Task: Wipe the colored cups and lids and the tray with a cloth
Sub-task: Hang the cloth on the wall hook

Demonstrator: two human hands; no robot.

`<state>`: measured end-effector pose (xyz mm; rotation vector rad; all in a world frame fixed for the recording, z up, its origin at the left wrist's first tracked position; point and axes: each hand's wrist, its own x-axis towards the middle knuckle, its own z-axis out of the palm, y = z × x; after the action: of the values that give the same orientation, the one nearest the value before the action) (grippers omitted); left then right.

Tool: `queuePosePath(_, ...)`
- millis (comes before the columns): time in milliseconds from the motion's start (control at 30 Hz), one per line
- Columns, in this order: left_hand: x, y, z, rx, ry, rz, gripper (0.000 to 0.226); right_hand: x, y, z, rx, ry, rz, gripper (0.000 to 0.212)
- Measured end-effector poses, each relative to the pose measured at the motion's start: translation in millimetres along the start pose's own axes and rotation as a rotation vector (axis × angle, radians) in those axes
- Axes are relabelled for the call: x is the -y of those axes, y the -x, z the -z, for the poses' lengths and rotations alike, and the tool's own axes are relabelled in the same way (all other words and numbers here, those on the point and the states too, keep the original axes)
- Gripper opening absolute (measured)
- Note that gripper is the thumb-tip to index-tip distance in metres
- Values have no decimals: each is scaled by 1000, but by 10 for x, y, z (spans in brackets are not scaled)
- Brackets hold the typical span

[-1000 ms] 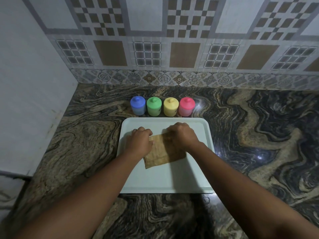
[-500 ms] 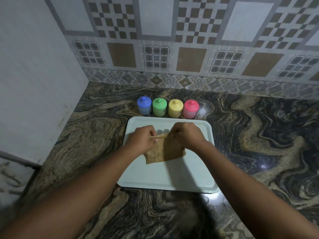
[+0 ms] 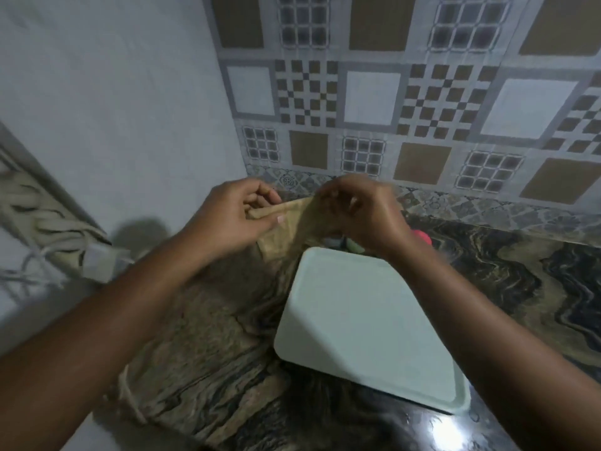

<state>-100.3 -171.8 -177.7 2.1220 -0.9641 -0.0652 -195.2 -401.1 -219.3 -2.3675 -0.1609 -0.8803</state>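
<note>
I see the marbled counter (image 3: 536,271) filling the lower view, with the pale tray (image 3: 364,320) lying on it toward 5 o'clock. My left hand (image 3: 227,219) and right hand (image 3: 364,216) are raised side by side at the tray's 12 o'clock. Between them hangs the tan cloth (image 3: 283,229), off the counter, near the tray's 11 o'clock corner. The left fingers pinch its top edge and the right fingers curl around it, though blurred. A pink cup (image 3: 422,237) peeks out at 3 o'clock of the right hand.

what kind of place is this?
Probably a home kitchen corner: patterned tile wall, marbled stone counter, and a pale tray on it, with a cloth held above.
</note>
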Motion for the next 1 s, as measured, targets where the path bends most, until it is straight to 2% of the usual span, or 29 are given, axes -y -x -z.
queuePosePath(100, -20, 116, 497, -93, -81, -40, 17, 214, -353, -222, -71, -78, 156, 19)
queuePosePath(267, -20, 261, 1389, -305, -362, -185, 21, 712, -1124, -563, -103, -179, 354, 31)
queuePosePath(433, -137, 308, 2167, -455, -663, -360, 26, 1257, -1879, -858, -170, -255, 525, 31)
queuePosePath(500, -181, 294, 2388, -455, -745, -302, 23, 1447, -2176, -961, -229, -270, 573, 29)
queuePosePath(567, -228, 222, 2562, -490, -824, -166, 21, 1620, -2472, -1040, -269, -281, 596, 27)
queuePosePath(700, -307, 87, 2814, -572, -912, -42, 38, 1904, -2913, -1181, -312, -253, 620, 23)
queuePosePath(800, -271, -7, 2883, -565, -1103, -35, 28, 2019, -3140, -1310, -315, -237, 592, 22)
queuePosePath(900, -203, -83, 2903, -586, -1111, 13, 24, 2028, -3233, -1449, -288, -211, 553, 22)
queuePosePath(1000, -92, -110, 2917, -593, -1157, -105, 19, 2010, -3216, -1578, -238, -251, 501, 23)
